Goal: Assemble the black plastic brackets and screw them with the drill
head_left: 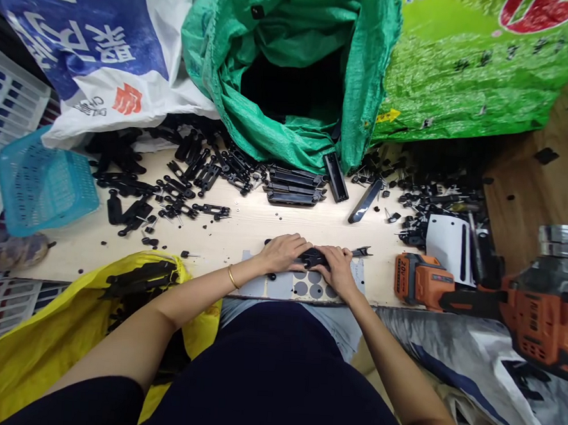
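At the table's front edge both of my hands are closed around one long black plastic part (314, 258), which lies low over a grey sheet (279, 286) with round cut shapes. My left hand (285, 252) grips its left portion, and my right hand (339, 268) holds it from the right. A forked black end (362, 250) sticks out to the right past my right fingers. My fingers cover much of the part. Beyond my hands, several similar long black parts (295, 187) lie stacked side by side, and a single black bar (365, 201) lies slanted to their right.
An open green sack (362, 102) stands at the back centre. Loose black parts (174, 186) spread across the left, near a blue basket (49, 185). An orange power tool (523, 310) lies at right. A yellow bag (66, 314) with black parts hangs at front left.
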`<state>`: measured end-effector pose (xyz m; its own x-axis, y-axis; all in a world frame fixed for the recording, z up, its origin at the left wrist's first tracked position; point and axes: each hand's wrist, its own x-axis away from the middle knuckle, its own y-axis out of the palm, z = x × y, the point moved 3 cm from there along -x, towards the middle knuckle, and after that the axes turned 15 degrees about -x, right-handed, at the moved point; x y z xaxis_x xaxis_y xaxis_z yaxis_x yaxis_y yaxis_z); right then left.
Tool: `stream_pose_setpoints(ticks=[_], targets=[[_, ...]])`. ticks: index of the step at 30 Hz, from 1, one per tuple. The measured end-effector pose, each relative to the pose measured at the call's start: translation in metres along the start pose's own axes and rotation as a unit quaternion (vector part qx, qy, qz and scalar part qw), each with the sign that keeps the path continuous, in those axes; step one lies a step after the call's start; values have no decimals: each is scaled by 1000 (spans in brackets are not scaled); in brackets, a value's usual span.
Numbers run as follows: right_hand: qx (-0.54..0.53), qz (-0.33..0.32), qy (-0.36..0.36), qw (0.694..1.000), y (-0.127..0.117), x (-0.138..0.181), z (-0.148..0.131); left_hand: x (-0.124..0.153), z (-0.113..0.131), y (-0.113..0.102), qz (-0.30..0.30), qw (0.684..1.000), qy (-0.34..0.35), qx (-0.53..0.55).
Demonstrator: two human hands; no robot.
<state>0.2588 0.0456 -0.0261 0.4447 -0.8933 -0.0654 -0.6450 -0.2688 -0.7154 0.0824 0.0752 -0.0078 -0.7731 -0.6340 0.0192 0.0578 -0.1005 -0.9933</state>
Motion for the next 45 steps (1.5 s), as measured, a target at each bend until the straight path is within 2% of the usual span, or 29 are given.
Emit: stream_pose_setpoints(ticks=[7,9,13,15,23,29,33,36,37,39,41,42,43,45], targets=[[48,101,56,992,13,13,-17,1,-2,0,-7,1000,-10,6],[33,81,48,995,12,12,-13,1,-2,0,-9,1000,-1,9],[-4,-2,-3,1000,3,5,4,-1,-2,1,-16,1000,12,0],[-14,-14,-10,1000,0,3,9,-3,-1,0,-26,1000,9,-6],[-10,47,47,998,5,7,-3,-3,1,-1,-57,998,-1,-11],[-37,-14,-3,999,0,-1,10,-5,1,0,-47,998,-32,-3],[-3,20,19,1000,1,-1,4,-7,4,-2,-58,998,-25,-20],[-2,45,25,999,1,4,-6,-7,6,-3,-70,996,-49,-34],[-8,72,33,997,-1,8,-7,-7,7,-3,-71,995,-64,-31],[-35,179,81,980,-10,17,-7,-5,9,-3,-65,991,-115,-6],[-114,312,165,929,-19,26,-5,-3,13,-3,-41,981,-187,34],[-181,351,204,896,-19,28,-4,-2,16,-4,-25,973,-222,55],[-260,363,234,864,-18,26,-5,-2,21,-6,-6,966,-248,76],[-411,347,265,801,-12,13,-11,-3,34,-11,27,957,-261,123]])
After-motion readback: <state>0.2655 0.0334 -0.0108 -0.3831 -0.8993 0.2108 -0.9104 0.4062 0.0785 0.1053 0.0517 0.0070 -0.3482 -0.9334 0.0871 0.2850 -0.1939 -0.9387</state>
